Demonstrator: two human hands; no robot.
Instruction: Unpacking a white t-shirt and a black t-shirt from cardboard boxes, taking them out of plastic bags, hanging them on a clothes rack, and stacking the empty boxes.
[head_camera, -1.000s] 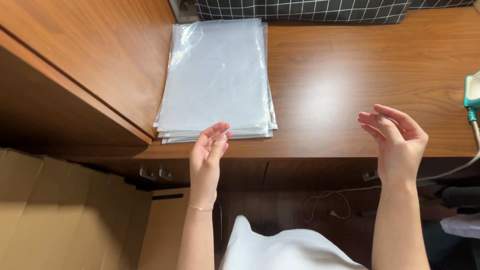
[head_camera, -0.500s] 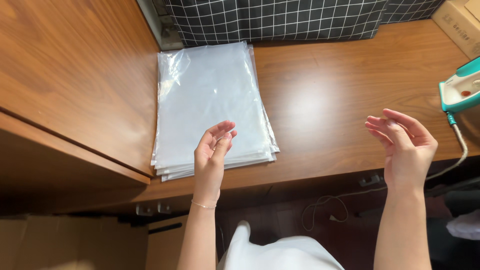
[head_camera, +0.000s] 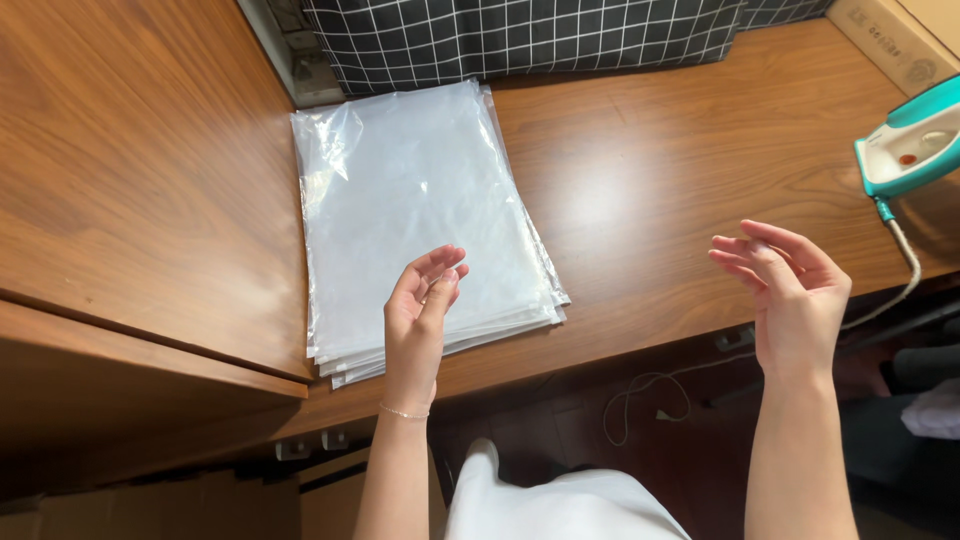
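Your stack of clear plastic bags (head_camera: 415, 215) lies flat on the wooden desk, rectangular, glossy and colourless, edges slightly fanned at the near corner (count not readable from here). At the far right corner you have a brown cardboard box (head_camera: 890, 35), only one edge in view, bearing a small round printed mark. No screens or signs visible.
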